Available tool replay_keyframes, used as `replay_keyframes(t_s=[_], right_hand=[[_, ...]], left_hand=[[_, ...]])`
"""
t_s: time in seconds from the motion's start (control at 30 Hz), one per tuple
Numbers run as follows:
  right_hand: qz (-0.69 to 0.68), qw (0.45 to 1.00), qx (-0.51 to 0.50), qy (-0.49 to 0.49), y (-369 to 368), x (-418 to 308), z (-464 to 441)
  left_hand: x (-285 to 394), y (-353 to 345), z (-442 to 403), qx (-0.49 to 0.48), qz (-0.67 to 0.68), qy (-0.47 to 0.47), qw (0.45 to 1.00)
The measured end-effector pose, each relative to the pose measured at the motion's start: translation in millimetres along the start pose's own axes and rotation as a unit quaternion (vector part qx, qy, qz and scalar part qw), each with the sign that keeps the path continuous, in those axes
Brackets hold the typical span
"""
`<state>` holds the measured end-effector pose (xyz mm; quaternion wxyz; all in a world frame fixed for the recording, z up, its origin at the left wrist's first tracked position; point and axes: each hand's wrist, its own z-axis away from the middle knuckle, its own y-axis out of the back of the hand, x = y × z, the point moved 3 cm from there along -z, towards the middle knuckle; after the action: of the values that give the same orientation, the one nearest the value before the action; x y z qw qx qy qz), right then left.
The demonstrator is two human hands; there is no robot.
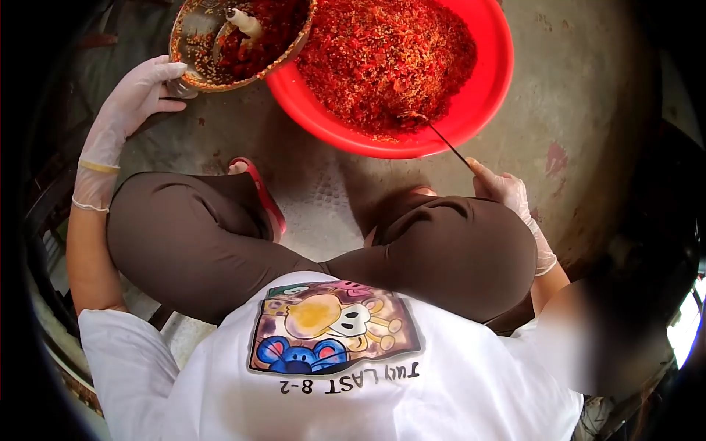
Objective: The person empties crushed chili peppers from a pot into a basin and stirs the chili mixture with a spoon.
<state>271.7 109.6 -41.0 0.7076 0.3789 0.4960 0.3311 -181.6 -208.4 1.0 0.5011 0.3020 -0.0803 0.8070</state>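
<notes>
From my remote seat I see the grey concrete floor [566,66] spreading widest. At six o'clock are the wearer's brown-trousered knees [176,235], parted, I judge, to bring the work within reach of both hands. The red basin [500,66] stands on the floor from twelve to one o'clock, its low, wide shape probably giving room for stirring or scooping. Inside lies the chopped red mix [390,59], heaped toward the far side: glossy, moist-looking, coarse and thickly flecked with pale, seed-like bits. Toward eleven o'clock a metal bowl [229,87] overlaps the basin's edge in my view; I can't tell whether they touch. Its inside is smeared with similar red bits, and it seems tipped toward me. My left hand [136,92], at ten o'clock, grips its rim, presumably to steady it. My right hand [507,191], between two and three, pinches the end of a thin dark handle [446,141] that slants into the mix; its tip is buried. Clear gloves [99,158] cover both, likely against the staining. Smallest is the white post [245,23] inside the bowl, red bits around its base.
</notes>
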Motion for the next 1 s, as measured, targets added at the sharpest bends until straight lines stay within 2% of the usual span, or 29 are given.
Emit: replay_keyframes(t_s=[0.03,0.13,0.23,0.33,0.5,0.63,0.73,0.87,1.0], right_hand=[[-0.084,0.993,-0.056,-0.067,0.7,0.3,-1.9],[-0.18,0.979,-0.019,-0.096,-13.2,3.5,-16.5],[-0.171,0.984,0.01,-0.04,-12.1,-10.2,-39.4],[-0.022,0.999,0.0,0.039,-9.2,-24.2,-61.2],[0.123,0.98,-0.049,0.149,-28.4,-29.6,-78.0],[0.157,0.968,-0.105,0.165,-34.7,-34.0,-73.7],[0.17,0.963,-0.074,0.197,-13.7,-34.0,-70.2],[0.155,0.973,-0.059,0.163,1.0,-27.6,-61.2],[0.139,0.982,-0.025,0.128,-17.3,-19.8,-57.5]], left_hand=[[-0.2,0.4,-0.4,-0.001,0.0,-0.003,1.0],[1.3,-2.4,1.9,0.002,-0.001,-0.008,1.0],[0.6,-2.4,2.0,0.002,-0.003,-0.011,1.0],[0.0,-1.2,1.7,-0.006,-0.009,-0.004,1.0],[-0.8,-1.6,2.3,0.004,-0.007,-0.017,1.0],[-3.8,2.5,-2.0,0.007,-0.009,-0.012,1.0],[-4.9,3.9,-2.8,0.009,-0.013,-0.015,1.0],[-4.4,3.0,-0.6,0.008,-0.021,-0.029,0.999],[-0.3,-3.6,3.1,0.007,-0.015,-0.034,0.999]])
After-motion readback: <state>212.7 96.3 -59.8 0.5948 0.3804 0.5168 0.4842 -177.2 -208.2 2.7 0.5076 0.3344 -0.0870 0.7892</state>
